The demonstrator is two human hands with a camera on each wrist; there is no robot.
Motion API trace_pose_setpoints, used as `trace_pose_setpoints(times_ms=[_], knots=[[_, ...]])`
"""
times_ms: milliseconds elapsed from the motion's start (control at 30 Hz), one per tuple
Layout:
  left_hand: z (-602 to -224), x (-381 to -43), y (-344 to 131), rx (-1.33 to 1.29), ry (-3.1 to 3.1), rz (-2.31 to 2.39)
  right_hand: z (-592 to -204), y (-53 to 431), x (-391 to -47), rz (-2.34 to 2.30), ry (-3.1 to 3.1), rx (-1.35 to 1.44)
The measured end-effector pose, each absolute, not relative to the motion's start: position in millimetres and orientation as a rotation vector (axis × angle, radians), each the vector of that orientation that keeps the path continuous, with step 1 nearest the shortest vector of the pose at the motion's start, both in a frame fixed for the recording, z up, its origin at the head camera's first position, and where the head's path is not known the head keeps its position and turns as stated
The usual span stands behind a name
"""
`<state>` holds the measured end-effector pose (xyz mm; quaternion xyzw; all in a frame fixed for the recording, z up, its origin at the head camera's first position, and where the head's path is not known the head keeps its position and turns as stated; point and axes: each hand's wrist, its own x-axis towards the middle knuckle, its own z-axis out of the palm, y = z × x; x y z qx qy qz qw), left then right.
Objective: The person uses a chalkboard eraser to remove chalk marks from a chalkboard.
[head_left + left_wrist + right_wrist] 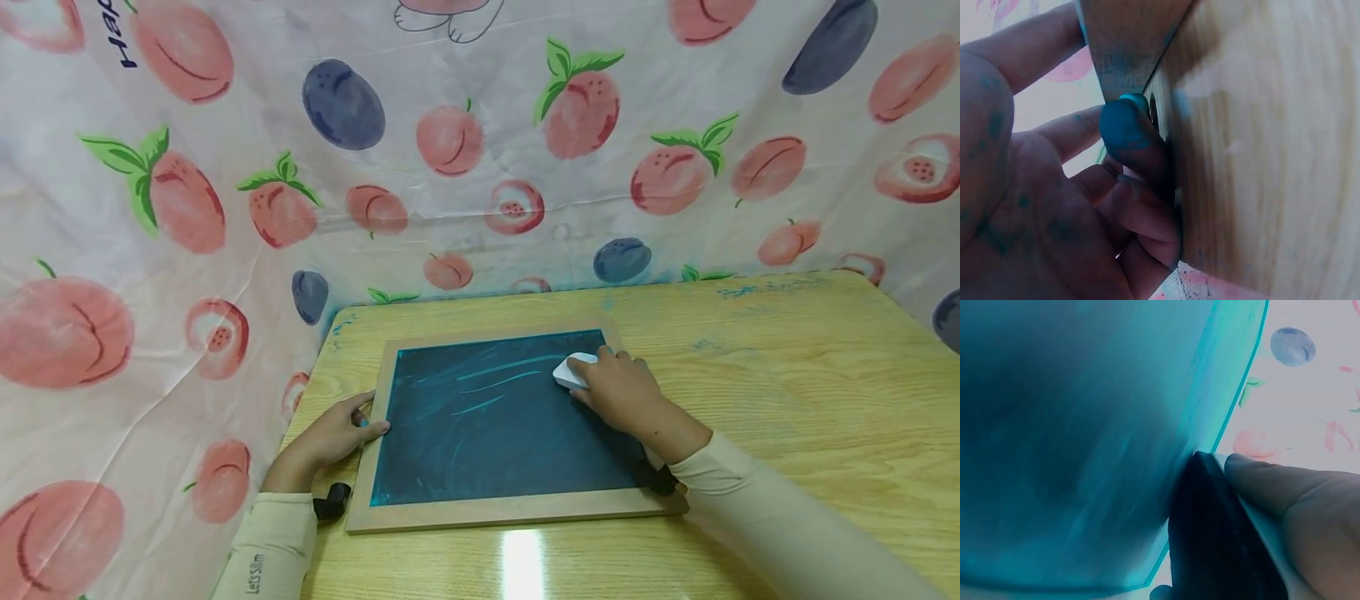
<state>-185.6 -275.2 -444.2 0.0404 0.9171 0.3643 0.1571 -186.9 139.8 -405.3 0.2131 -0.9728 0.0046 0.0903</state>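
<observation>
Head: blackboard (pixel 510 458) is lying face up on the wood-grain table (pixel 810 450), left of the table's middle, light wooden frame (pixel 517 510) running all round. Left hand (pixel 337 429) is gripping the frame's left side, thumb lying over the top face, fingers bending at the outer edge. Right hand (pixel 626 396) is holding a white eraser (pixel 567 374) near the board's upper right corner, thumb and fingers closing on it. Teal chalk strokes (pixel 498 382) are running across the upper half, just left of the eraser; fainter smears are showing around them. Pale sleeves are covering both forearms, left (pixel 266 542) and right (pixel 780 508). A black device (pixel 332 502) is sitting by the left wrist. Fruit-print cloth (pixel 487 92) is hanging behind the table and down its left side.

Left wrist: fingers are curling in beside the wooden edge, some tucking toward the palm. One teal tip (pixel 1124 125) is showing there; can't tell if it's chalk or a coated fingertip. Teal dust is speckling the palm.

Right wrist: eraser's dark pad is facing the board's teal-hazed surface, near the board's edge. Thumb is pressing on the white body; the other fingers are mostly hiding.
</observation>
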Motion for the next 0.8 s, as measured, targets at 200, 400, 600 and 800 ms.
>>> trace_pose_setpoints(times_ms=[200, 400, 600, 800], knots=[[-443.3, -185.0, -275.3, 0.107, 2.62, 1.054, -404.0, 125.2, -184.1, -0.021, -2.908, 0.655], [-445.4, -187.6, -277.1, 0.116, 2.61, 1.081, -404.9, 94.6, -179.0, -0.018, -2.931, 0.742], [-445.2, -187.5, -277.8, 0.127, 2.617, 1.09, -405.1, 51.0, -169.0, -0.018, -2.954, 0.8], [-443.5, -187.1, -278.4, 0.147, 2.644, 1.06, -405.5, 10.7, -153.6, -0.046, -2.908, 0.967]])
